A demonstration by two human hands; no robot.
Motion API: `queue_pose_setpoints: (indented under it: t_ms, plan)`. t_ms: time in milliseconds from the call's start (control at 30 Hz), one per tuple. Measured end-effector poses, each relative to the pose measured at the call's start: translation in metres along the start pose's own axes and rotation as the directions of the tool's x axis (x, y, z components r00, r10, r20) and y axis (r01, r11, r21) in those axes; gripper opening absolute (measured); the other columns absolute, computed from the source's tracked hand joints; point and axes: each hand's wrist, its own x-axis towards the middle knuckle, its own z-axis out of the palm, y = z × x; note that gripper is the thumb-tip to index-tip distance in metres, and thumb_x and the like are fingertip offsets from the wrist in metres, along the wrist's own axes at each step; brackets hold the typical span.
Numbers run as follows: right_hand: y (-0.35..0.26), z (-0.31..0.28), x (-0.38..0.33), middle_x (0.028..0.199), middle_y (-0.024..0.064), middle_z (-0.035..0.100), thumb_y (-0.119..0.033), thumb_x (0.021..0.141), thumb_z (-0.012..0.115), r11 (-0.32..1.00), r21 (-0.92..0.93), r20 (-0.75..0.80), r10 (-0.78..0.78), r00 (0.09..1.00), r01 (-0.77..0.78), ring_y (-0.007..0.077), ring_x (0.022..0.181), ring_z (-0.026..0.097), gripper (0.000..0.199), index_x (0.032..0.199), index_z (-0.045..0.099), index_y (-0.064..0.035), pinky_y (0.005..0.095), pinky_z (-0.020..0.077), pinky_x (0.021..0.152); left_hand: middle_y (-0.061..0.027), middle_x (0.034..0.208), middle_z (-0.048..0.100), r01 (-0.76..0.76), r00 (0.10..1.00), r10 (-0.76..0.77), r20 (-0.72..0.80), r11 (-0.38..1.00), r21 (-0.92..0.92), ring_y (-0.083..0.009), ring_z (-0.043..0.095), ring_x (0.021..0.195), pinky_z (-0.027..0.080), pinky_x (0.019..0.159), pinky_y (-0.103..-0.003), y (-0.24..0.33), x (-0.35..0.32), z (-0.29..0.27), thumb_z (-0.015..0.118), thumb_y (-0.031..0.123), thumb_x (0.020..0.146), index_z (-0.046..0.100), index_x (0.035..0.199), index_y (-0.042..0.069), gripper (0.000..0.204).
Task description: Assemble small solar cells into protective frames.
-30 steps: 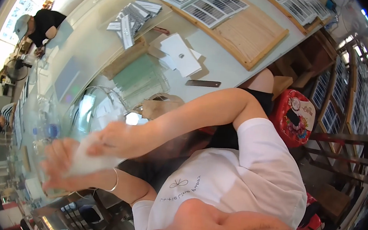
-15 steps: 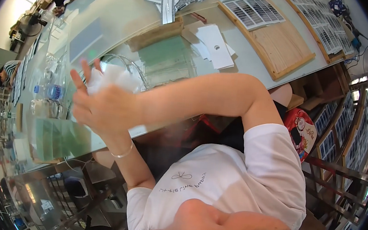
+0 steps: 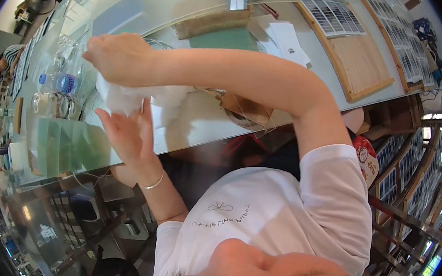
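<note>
My right hand [image 3: 120,58] is closed at the end of the arm stretched across the table. From beneath it hangs a crumpled white cloth [image 3: 128,97], soft and slightly blurred, in its grip. Just below, my left hand [image 3: 131,135], with a thin bracelet at the wrist, has its fingers spread; their tips are at the cloth's lower edge, and whether they touch it I cannot tell. The glass-topped table [image 3: 189,129] lies under both hands. A coil of clear tubing or wire shows partly behind the right forearm.
Green glass panes [image 3: 72,148] stand near the table's left edge, beside a plastic bottle [image 3: 66,83]. Beyond my arm lie a brown wooden piece [image 3: 211,23], white cards [image 3: 291,44] and a wooden tray [image 3: 371,65]. Two people [image 3: 9,61] sit along the far left.
My hands, close together around the cloth before, have come apart: the right moved away from me, the left opened below. The view has shifted, so the far person is mostly cut off.
</note>
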Motion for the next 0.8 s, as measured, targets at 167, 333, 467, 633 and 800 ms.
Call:
queue_pose_setpoints:
  t_ms: [167,333,467,633,800]
  plan:
    - [-0.012,-0.034,0.003,0.102,0.0183,0.072,-0.034,0.108,0.047,0.856,0.354,0.400,0.225,0.888,-0.377,0.0382,0.093,0.069,0.035,0.110,0.064,-0.0034,0.0488,0.0543,0.081,-0.0188,0.162,0.032,-0.255,0.963,0.242,0.118,0.678,0.690,-0.0368,0.039,0.146,0.036,0.117,-0.053,0.036,-0.016,-0.003,0.061,0.060,0.098,0.017,0.164,0.013,0.092]
    - [0.054,-0.017,-0.014,0.110,0.0156,0.071,-0.034,0.105,0.055,0.934,0.095,0.481,0.259,0.837,-0.344,0.0376,0.096,0.068,0.033,0.115,0.063,-0.0041,0.0462,0.0547,0.084,-0.0155,0.149,0.048,-0.183,0.963,0.221,0.153,0.118,0.976,-0.0355,0.054,0.128,0.047,0.106,-0.050,0.025,-0.013,-0.021,0.073,0.011,0.094,0.042,0.153,0.007,0.066]
    - [0.070,-0.025,-0.031,0.106,0.0124,0.069,-0.032,0.097,0.068,0.942,-0.274,0.398,-0.070,0.915,0.191,0.0353,0.093,0.069,0.029,0.115,0.064,-0.0091,0.0456,0.0548,0.082,-0.0168,0.127,0.066,-0.274,0.943,0.097,0.319,-0.321,0.907,-0.0348,0.060,0.120,0.046,0.104,-0.042,0.016,-0.011,-0.028,0.074,0.013,0.093,0.062,0.133,0.002,0.043]
    - [0.026,-0.109,-0.038,0.099,0.0097,0.067,-0.027,0.098,0.068,0.958,-0.175,0.272,-0.176,0.946,0.229,0.0315,0.088,0.068,0.023,0.112,0.063,-0.0097,0.0419,0.0547,0.076,-0.0128,0.119,0.067,-0.218,0.930,0.182,0.319,-0.425,0.878,-0.0338,0.061,0.111,0.048,0.098,-0.042,0.011,0.011,-0.016,0.075,0.009,0.090,0.068,0.122,0.007,0.034]
    - [0.033,-0.173,-0.085,0.096,0.0095,0.066,-0.015,0.097,0.069,0.983,-0.126,0.348,-0.080,0.934,0.131,0.0280,0.083,0.066,0.013,0.107,0.065,-0.0068,0.0372,0.0524,0.071,-0.0069,0.094,0.060,-0.402,0.863,0.018,0.504,-0.580,0.709,-0.0280,0.057,0.090,0.050,0.081,-0.041,-0.009,-0.012,0.022,0.078,0.001,0.077,0.073,0.099,0.010,0.025]
